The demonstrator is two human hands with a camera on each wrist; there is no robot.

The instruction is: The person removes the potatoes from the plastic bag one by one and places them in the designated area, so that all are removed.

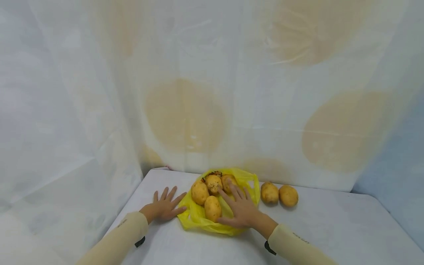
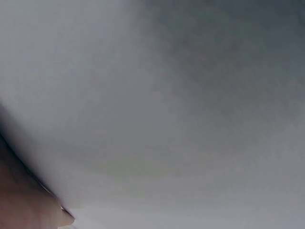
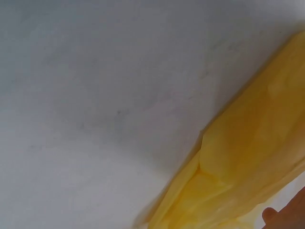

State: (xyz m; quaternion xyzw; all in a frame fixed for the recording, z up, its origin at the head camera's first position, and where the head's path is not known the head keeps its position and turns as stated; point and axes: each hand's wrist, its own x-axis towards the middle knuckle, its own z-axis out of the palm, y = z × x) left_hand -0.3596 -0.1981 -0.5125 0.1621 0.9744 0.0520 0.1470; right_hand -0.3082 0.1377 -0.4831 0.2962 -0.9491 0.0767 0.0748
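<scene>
A yellow plastic bag (image 1: 195, 214) lies spread on the white table, with several potatoes (image 1: 212, 208) on it. Dark bits cling near the potatoes at its far edge. My left hand (image 1: 164, 208) is flat with fingers spread, left of the bag, its thumb and index finger at the bag's edge. Over the right part of the bag is my right hand (image 1: 243, 211), fingers spread, its fingertips overlapping the far potatoes in the head view. The bag's edge (image 3: 238, 157) also shows in the right wrist view. The left wrist view holds mostly blurred table and a bit of hand (image 2: 28, 205).
Two more potatoes (image 1: 269, 193) sit side by side right of the bag, near the table's back edge. The white table (image 1: 331, 228) meets hanging sheets with tan round spots (image 1: 185, 114) behind it. Plain pale sheeting hangs at the left and right.
</scene>
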